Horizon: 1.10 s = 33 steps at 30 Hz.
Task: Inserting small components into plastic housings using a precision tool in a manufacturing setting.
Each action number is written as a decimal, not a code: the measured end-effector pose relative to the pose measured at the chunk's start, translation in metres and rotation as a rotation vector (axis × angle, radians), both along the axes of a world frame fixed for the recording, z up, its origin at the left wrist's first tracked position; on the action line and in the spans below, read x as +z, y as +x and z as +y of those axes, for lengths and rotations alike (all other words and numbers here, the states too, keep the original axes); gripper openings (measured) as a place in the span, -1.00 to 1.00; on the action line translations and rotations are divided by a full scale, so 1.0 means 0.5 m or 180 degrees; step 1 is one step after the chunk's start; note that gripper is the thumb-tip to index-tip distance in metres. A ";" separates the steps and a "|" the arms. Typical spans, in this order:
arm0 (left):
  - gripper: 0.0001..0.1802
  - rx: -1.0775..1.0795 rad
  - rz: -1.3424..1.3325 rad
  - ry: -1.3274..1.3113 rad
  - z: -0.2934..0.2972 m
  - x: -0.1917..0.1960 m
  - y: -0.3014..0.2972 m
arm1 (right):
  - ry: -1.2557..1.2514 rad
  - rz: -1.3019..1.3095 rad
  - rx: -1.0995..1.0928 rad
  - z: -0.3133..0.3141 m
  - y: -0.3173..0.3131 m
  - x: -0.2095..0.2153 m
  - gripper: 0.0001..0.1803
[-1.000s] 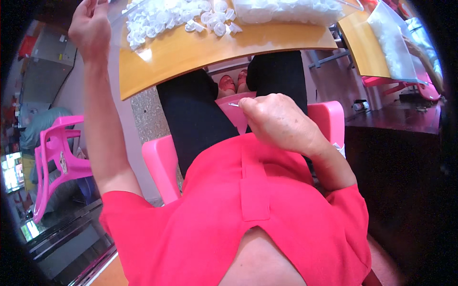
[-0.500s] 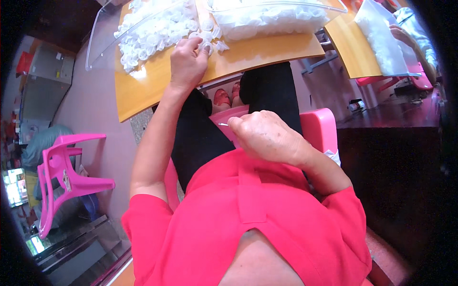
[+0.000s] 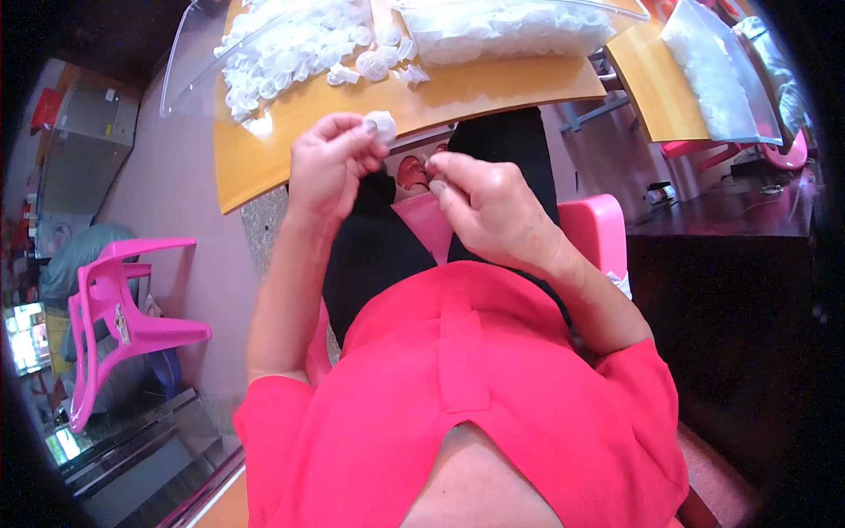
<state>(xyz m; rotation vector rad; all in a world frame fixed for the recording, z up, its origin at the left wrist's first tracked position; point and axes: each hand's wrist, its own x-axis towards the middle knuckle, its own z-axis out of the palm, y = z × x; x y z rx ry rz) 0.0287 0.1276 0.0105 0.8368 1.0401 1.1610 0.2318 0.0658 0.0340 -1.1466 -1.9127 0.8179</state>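
My left hand (image 3: 327, 167) is raised just off the table's near edge, with a small round white plastic-looking piece (image 3: 380, 128) pinched between thumb and fingertips. To its right, above my lap, my right hand (image 3: 497, 209) is closed in a pinch. A thin, short, pale tool showed in that grip a moment earlier; at present the fingers mostly hide it. Loose white pieces (image 3: 377, 65) of the same look lie on the table ahead of my left hand, beside a larger heap (image 3: 290, 55).
The wooden table (image 3: 510, 92) bears clear plastic trays, one holding a dense pile of white pieces (image 3: 506, 37). A pink plastic chair (image 3: 123, 321) lies at left. At right are a second table (image 3: 641, 88), another white-filled tray (image 3: 704, 66) and a dark cabinet (image 3: 704, 216).
My left hand has drawn back from the loose pieces, lifting one white piece away. My right hand has moved forward and up, nearer to it.
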 end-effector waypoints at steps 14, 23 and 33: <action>-0.74 -0.0547 -0.1026 -0.0206 -0.193 -0.024 0.004 | -0.0181 0.0543 0.0528 -0.020 -0.026 0.003 -0.91; -0.60 -0.0769 -0.1300 0.0032 -0.208 -0.030 -0.024 | 0.0058 -0.0076 0.0820 -0.031 -0.031 0.002 -0.82; -0.58 -0.0654 -0.0981 0.0702 -0.206 -0.039 -0.068 | 0.0306 -0.0505 0.1198 -0.053 -0.046 0.002 -0.62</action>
